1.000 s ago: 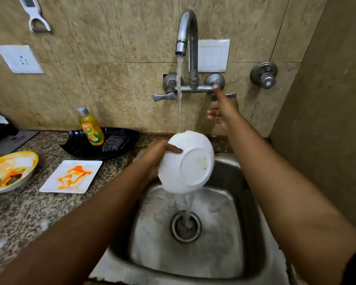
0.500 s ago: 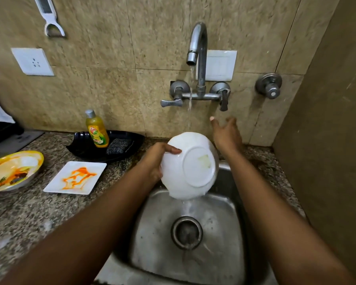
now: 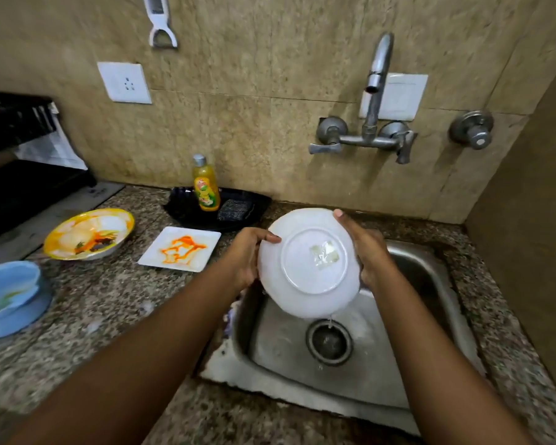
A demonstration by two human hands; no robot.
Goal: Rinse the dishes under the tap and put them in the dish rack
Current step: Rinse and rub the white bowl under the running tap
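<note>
A white bowl (image 3: 308, 261) is held over the steel sink (image 3: 430, 284), its underside facing me and water dripping from its lower rim. My left hand (image 3: 244, 255) grips its left edge and my right hand (image 3: 366, 248) grips its right edge. The tap (image 3: 374, 91) on the wall above has no water running from it. On the counter to the left lie a white square plate (image 3: 180, 248) smeared with orange sauce, a yellow patterned bowl (image 3: 89, 234) with food remains, and a blue bowl (image 3: 8, 297). A black dish rack (image 3: 16, 149) stands at far left.
A yellow soap bottle (image 3: 206, 184) and a dark scrub pad (image 3: 235, 208) sit in a black tray (image 3: 187, 207) against the wall. A side wall (image 3: 527, 252) closes the right of the sink. A wall socket (image 3: 124, 82) and a hanging peeler (image 3: 159, 20) are above the counter.
The water stopped after my right hand left the tap handle. My right hand came down and took the bowl's right edge. The view shifted left, showing the blue bowl and rack.
</note>
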